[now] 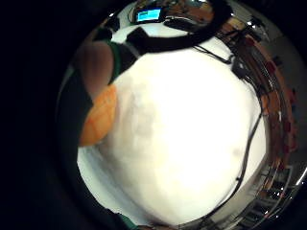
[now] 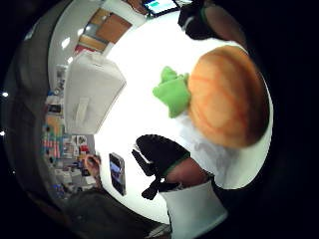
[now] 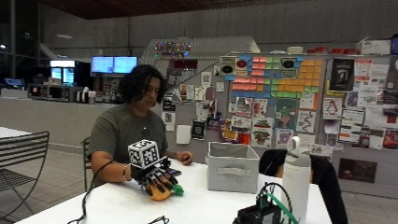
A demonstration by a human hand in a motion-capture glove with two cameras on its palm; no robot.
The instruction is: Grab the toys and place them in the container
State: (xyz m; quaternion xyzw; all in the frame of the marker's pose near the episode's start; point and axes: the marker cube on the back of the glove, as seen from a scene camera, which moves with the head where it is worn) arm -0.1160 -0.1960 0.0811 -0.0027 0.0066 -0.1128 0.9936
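Gripping an orange pumpkin toy (image 3: 159,192) low over the white counter (image 3: 205,205), the gloved right hand (image 3: 155,179) hides most of it; the grey container (image 3: 232,168) stands nearby.

Large indoor hall, grey walls, dim ceiling.

A white table (image 3: 205,205) fills the foreground, with a black metal chair (image 3: 22,158) standing on the tiled floor (image 3: 56,186) to one side. Behind the table runs a grey wall (image 3: 187,28) of vertical panels. A board (image 3: 292,102) on it is covered with posters, cards and blocks of pink, orange, green and blue notes. Two lit screens (image 3: 116,64) glow blue farther back, above a long grey counter (image 3: 50,116) that carries dark equipment. The ceiling (image 3: 155,5) is dark brown. A house-shaped white frame (image 3: 199,49) rises behind the board, with small coloured lights near its peak.
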